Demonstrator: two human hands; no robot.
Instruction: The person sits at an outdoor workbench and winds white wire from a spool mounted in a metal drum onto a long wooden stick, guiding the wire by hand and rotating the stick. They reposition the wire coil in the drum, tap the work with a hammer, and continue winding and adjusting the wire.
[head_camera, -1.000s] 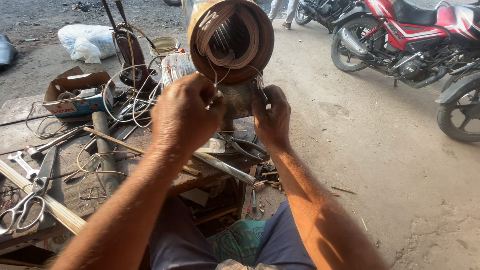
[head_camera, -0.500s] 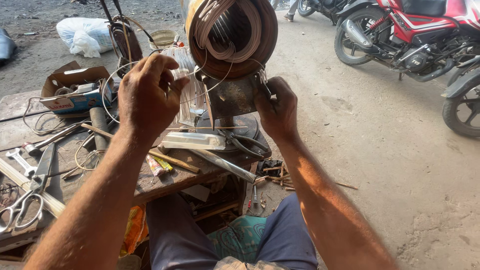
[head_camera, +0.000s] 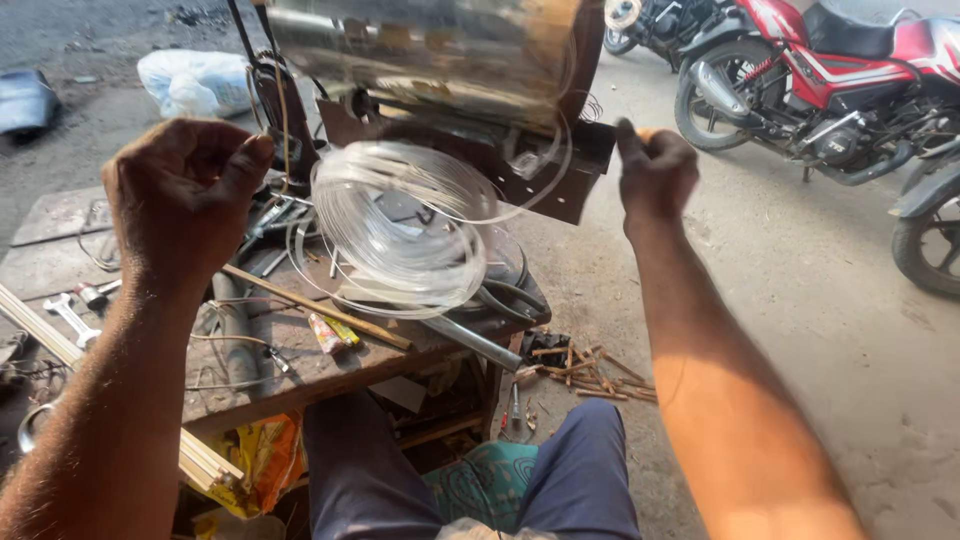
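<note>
In the head view, a shiny metal cylinder (head_camera: 440, 55) is seen at the upper centre of the frame, mounted on a dark bracket (head_camera: 545, 175) above a wooden workbench (head_camera: 330, 365). The left hand (head_camera: 185, 200) is raised at the left of the frame, its fingers curled into a fist; thin pale wire (head_camera: 400, 225) loops in blurred coils between it and the cylinder, though whether a strand is pinched inside the fist cannot be told. The right hand (head_camera: 655, 170) is held at the bracket's right end, fingers clenched around something small (its kind is not clear). On the bench, a small yellow and red tube (head_camera: 330, 332) lies beside a wooden stick (head_camera: 310, 305), and a spanner (head_camera: 65, 318) lies at the left edge. A white plastic sack (head_camera: 195, 80) rests on the ground at the upper left. A yellow packet (head_camera: 265, 455) hangs below the bench. A red motorcycle (head_camera: 820, 75) is parked at the upper right.
</note>
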